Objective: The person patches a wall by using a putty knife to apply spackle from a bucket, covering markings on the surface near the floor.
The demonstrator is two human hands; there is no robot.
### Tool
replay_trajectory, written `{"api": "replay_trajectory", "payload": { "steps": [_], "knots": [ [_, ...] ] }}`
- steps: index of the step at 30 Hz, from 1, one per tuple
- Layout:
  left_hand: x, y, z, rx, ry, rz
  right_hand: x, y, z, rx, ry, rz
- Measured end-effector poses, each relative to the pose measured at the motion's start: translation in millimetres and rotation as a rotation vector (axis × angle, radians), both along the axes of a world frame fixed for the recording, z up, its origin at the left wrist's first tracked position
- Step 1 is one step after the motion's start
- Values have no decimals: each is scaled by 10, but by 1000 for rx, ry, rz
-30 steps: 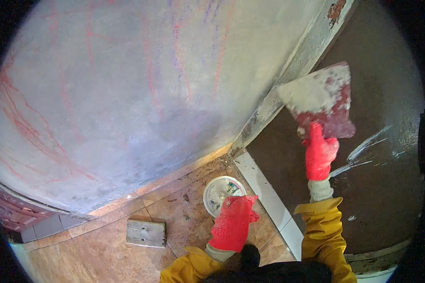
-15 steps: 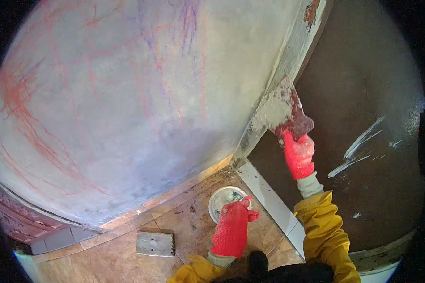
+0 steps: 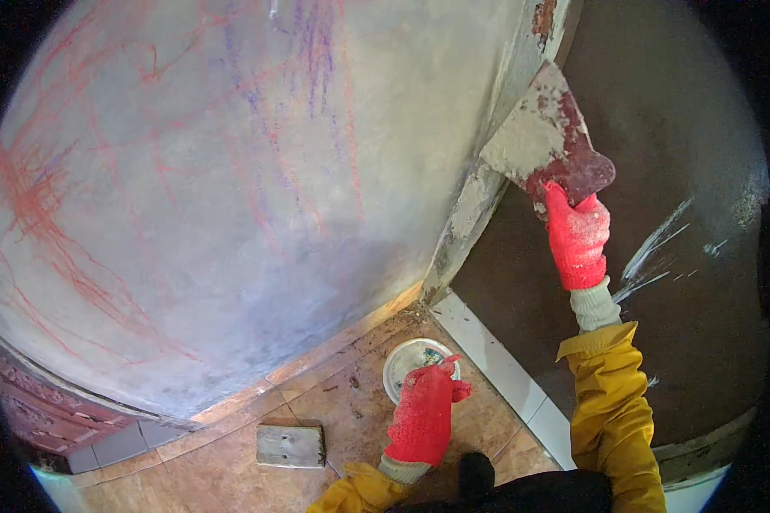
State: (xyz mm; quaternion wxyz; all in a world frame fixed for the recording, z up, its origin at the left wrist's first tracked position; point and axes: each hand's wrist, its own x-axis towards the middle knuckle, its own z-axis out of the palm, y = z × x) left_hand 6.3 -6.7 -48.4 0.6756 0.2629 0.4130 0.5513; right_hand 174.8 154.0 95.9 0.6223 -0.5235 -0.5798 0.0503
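Observation:
In my right hand (image 3: 578, 239), gloved in red, is a wide dark-red putty knife (image 3: 583, 164), its blade smeared with pale grey putty (image 3: 529, 128). The blade's left corner meets the worn strip (image 3: 472, 198) at the wall's edge, beside the dark brown panel. My left hand (image 3: 421, 415), also red-gloved, is closed at the near right rim of a round white tub (image 3: 393, 374). Whitish material with green specks shows inside the tub. The glove covers part of the rim and hides most of that grip.
A grey-white wall (image 3: 316, 197) with red and purple scribbles fills the left. On the brown tiled floor (image 3: 205, 466) lies a small weathered wooden block (image 3: 291, 445). A white sill (image 3: 496, 363) borders the dark panel (image 3: 659, 128), which has white streaks.
My right hand has moved up and to the right with the putty knife, higher along the worn strip. My left hand stays at the tub. The view has shifted slightly.

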Motion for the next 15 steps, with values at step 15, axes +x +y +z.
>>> {"api": "replay_trajectory", "payload": {
  "steps": [15],
  "knots": [
    [44, 11, -4, -29, 38, -20, 5, -45, -465, 9, -235, 36]
  ]
}}
